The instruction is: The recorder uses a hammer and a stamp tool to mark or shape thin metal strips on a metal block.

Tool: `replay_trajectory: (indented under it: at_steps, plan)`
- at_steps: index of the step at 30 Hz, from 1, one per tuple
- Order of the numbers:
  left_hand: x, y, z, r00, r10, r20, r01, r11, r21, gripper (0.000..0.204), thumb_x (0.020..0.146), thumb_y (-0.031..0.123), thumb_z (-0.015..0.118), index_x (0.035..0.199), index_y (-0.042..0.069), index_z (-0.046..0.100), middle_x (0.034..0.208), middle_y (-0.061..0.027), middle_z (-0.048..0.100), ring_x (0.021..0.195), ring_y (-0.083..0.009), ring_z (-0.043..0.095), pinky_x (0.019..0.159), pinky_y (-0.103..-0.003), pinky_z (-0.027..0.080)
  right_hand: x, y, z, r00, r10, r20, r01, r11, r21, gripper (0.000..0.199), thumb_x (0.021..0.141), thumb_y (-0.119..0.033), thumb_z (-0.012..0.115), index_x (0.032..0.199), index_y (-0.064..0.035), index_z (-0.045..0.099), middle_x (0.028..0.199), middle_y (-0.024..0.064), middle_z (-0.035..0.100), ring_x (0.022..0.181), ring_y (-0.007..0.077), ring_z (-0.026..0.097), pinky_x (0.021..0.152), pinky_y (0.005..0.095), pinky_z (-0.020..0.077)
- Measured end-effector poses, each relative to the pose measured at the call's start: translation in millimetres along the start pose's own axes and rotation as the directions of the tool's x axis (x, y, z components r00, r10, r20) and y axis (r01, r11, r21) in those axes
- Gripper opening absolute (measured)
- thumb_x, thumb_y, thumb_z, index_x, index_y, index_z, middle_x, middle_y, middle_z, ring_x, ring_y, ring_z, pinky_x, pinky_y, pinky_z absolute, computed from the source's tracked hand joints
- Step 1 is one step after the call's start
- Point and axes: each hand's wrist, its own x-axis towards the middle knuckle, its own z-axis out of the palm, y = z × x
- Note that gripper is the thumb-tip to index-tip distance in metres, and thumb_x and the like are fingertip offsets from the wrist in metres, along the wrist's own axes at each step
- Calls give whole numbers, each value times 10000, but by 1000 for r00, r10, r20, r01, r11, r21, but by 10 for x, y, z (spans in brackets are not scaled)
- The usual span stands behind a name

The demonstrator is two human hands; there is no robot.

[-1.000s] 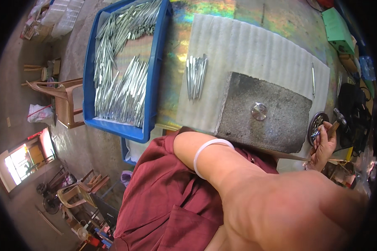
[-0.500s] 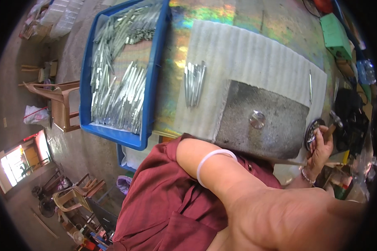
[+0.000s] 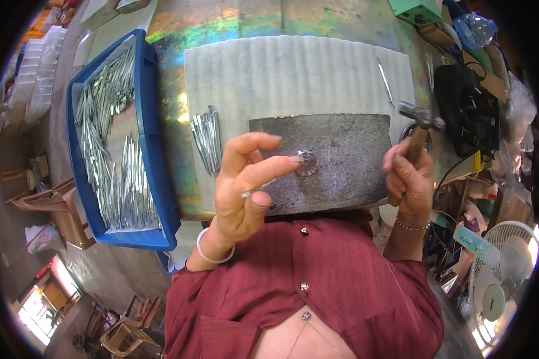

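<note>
My right hand (image 3: 409, 175) is wrapped round the wooden handle of a hammer (image 3: 421, 133), its metal head raised above the right end of a dark stone block (image 3: 353, 149). On the block sits a small shiny round metal piece (image 3: 307, 165). My left hand (image 3: 241, 179) hovers over the block's left side with fingers apart. One fingertip overlaps the edge of the round piece; whether it touches I cannot tell. Left of the block, a bundle of slim metal strips (image 3: 206, 140) lies on a white foam sheet (image 3: 293, 72).
A blue tray (image 3: 172, 203) of many metal strips stands at the left. One slim metal piece (image 3: 385, 81) lies on the foam at the right. Beyond are a black bag (image 3: 467, 110), a green box (image 3: 418, 11), a clear plastic bottle (image 3: 474, 30) and a white fan (image 3: 502, 281).
My left hand has come from close to the camera at the lower right to the block. The hammer is lifted in my right hand, and the view has shifted.
</note>
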Motion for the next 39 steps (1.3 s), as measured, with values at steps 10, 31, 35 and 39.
replay_trajectory:
  at_steps: [10,31,35,39]
  plan:
    - [-150,-19,50,986,-151,67,113,915,387,243,783,12,663,1019,5,602,847,-149,582,738,-300,594,623,-343,479,35,136,417,933,161,323,-235,950,206,135,874,-61,598,941,-34,484,747,116,556,412,38,317,344,171,244]
    - [-175,-62,164,757,-580,303,401,46,-915,230,925,77,532,1129,-27,555,1027,-178,629,843,-211,660,693,-279,578,-155,245,903,911,-158,381,169,986,5,144,907,-77,573,961,-13,455,804,140,587,482,47,416,411,181,330]
    - [-216,-121,196,768,-531,357,394,-47,-918,235,930,116,535,1127,-9,562,1006,-171,637,758,-184,646,640,-272,568,-147,251,916,921,-162,354,191,980,-50,139,907,-71,571,961,-9,458,791,128,583,490,48,423,418,177,335]
    - [-208,-144,211,765,-528,369,399,-62,-915,231,928,127,540,1115,-6,565,985,-161,645,751,-178,645,626,-266,563,-126,258,905,911,-165,379,224,967,-118,133,897,-47,579,965,-7,472,789,106,583,507,46,433,428,174,334]
